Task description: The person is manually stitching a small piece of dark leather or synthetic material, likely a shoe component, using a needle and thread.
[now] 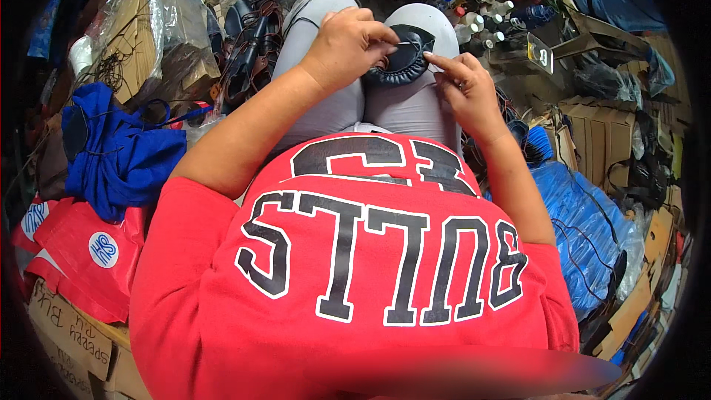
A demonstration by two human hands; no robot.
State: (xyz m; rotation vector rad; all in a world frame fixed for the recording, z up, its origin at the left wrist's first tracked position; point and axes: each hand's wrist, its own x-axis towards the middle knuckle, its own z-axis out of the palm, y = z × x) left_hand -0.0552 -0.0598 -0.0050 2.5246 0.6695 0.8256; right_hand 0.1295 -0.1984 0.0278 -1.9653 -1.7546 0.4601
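A black moccasin-style shoe upper [406, 67] with a gathered, puckered rim rests on my right knee. My left hand [354, 43] is at its left side, thumb and fingers pinched together. From that pinch a thin, pale, needle-like thing [408, 44] lies across the upper's dark face. On the other side, my right hand [464, 89] has its index finger reaching to the upper's right edge. The other fingers of that hand are curled in, and what they may hold is hidden. A dark cord [302, 11] loops over my left knee.
Several dark shoe pieces [255, 48] lie left of my legs. Small bottles [478, 11] cluster beyond my right knee, near a wooden frame [585, 37]. Blue cloth [122, 152] and red bags [92, 255] are at left; blue plastic [574, 230] and cardboard [600, 133] at right.
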